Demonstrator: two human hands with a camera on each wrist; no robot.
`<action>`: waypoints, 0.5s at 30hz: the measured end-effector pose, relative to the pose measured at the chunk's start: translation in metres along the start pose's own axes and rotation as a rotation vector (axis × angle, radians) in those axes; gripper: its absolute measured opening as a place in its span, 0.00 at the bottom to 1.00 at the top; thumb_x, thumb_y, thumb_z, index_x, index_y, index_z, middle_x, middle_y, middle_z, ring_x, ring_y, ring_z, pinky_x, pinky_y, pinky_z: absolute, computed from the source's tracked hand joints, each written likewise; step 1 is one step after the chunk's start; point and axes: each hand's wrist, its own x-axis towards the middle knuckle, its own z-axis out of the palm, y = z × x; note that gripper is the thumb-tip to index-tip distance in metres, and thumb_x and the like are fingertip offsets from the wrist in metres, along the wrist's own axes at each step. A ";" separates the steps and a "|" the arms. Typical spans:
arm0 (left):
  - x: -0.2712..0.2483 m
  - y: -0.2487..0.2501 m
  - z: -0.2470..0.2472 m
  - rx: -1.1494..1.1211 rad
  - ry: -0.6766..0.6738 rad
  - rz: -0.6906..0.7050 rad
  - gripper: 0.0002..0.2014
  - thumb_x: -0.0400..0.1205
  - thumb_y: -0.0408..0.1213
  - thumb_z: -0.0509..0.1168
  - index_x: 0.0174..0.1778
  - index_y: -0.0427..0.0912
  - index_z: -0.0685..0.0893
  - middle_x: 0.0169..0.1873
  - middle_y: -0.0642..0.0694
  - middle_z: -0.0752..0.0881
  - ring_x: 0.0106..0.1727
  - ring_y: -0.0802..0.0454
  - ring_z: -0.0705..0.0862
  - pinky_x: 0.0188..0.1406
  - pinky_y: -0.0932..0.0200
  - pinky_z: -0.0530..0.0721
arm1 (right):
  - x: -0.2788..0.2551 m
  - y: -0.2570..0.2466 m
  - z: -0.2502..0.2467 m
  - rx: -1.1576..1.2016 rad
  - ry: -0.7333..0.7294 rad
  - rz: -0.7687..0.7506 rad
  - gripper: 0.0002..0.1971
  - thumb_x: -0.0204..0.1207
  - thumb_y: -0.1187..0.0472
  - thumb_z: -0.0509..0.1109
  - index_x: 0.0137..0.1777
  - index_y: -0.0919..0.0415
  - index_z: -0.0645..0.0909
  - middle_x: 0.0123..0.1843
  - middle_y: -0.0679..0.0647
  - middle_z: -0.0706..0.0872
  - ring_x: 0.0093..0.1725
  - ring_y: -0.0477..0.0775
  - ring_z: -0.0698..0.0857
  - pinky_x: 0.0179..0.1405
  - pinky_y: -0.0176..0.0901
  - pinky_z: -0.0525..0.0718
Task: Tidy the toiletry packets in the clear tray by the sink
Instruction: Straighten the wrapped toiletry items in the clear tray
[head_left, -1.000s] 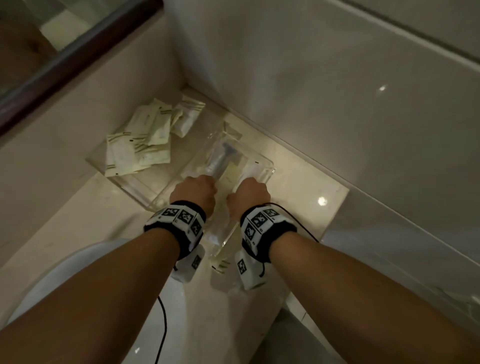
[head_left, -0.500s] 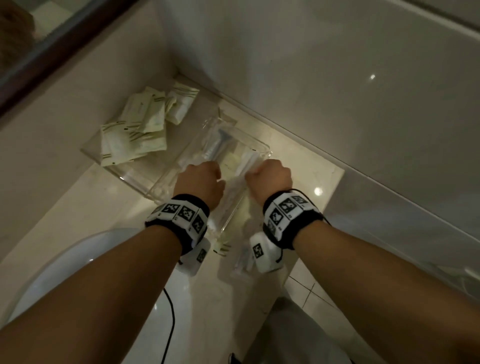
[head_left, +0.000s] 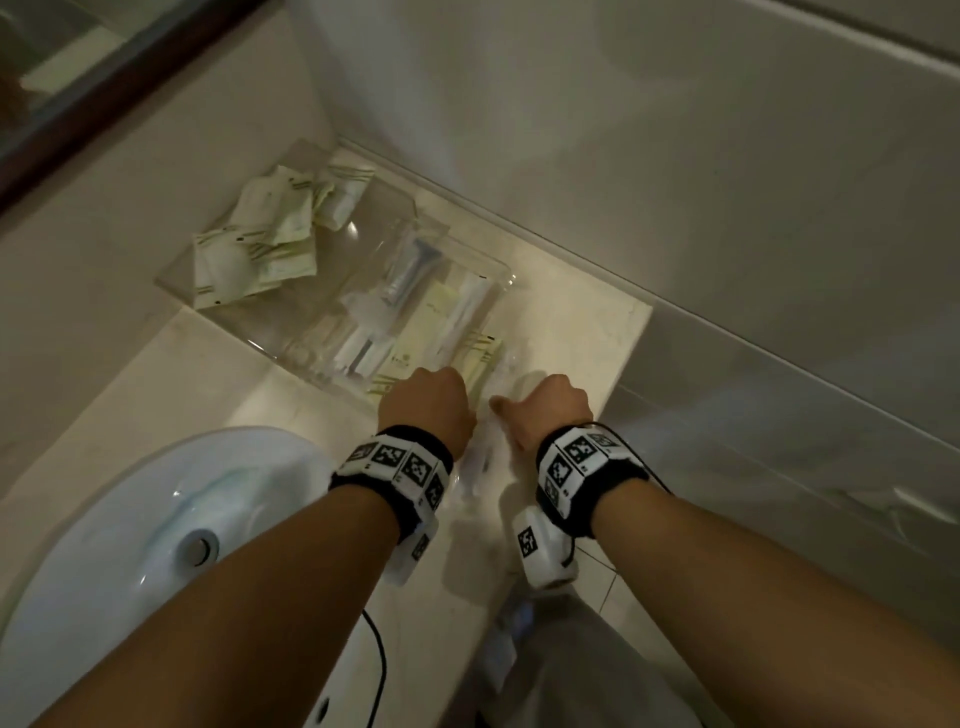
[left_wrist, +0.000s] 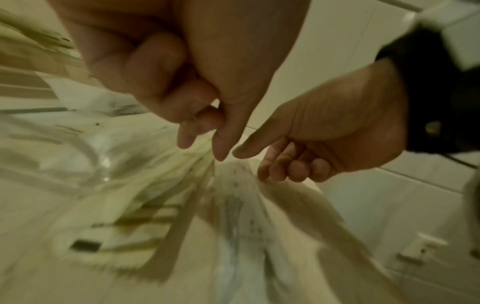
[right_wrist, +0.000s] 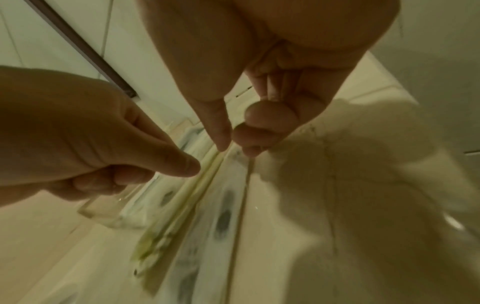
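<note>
A clear tray (head_left: 249, 340) sits in the counter's corner, with a loose heap of pale green sachets (head_left: 260, 244) at its far left. A razor (head_left: 410, 270) and other long packets lie in its right part. Both hands are at the tray's near end with fingers curled. My left hand (head_left: 426, 400) (left_wrist: 202, 152) pinches the near end of a green-striped packet (head_left: 475, 358) (left_wrist: 145, 216) between thumb and forefinger. My right hand (head_left: 550, 410) (right_wrist: 235, 149) pinches the edge of a clear long packet (head_left: 480, 457) (right_wrist: 223, 220) that sticks out over the counter between my wrists.
A white sink (head_left: 130, 519) lies at the near left, close to my left forearm. The beige counter (head_left: 571, 332) ends just right of my right hand, with floor tiles below. Walls close in behind the tray, and a dark mirror frame (head_left: 130, 88) runs at the upper left.
Both hands have drawn back toward me from the middle of the tray to its near end. The long packets they covered now show.
</note>
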 end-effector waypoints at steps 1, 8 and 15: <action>-0.003 -0.001 0.004 0.044 0.009 -0.005 0.10 0.83 0.46 0.66 0.44 0.43 0.78 0.48 0.41 0.86 0.47 0.41 0.86 0.37 0.52 0.79 | -0.002 0.001 0.004 -0.019 -0.022 -0.001 0.29 0.68 0.39 0.76 0.56 0.65 0.81 0.56 0.63 0.87 0.55 0.64 0.87 0.50 0.49 0.87; -0.011 0.003 0.015 0.207 0.040 0.016 0.05 0.82 0.35 0.65 0.51 0.40 0.83 0.49 0.40 0.86 0.51 0.38 0.87 0.39 0.51 0.79 | -0.005 0.002 0.023 -0.026 -0.118 -0.013 0.24 0.69 0.47 0.77 0.55 0.64 0.77 0.58 0.63 0.85 0.54 0.63 0.86 0.44 0.46 0.83; -0.012 0.005 0.021 0.276 0.023 0.062 0.09 0.84 0.30 0.59 0.49 0.39 0.85 0.49 0.40 0.87 0.51 0.38 0.88 0.42 0.51 0.80 | -0.001 0.013 0.020 -0.067 -0.104 -0.038 0.26 0.71 0.46 0.76 0.58 0.65 0.77 0.58 0.63 0.85 0.54 0.63 0.86 0.43 0.47 0.84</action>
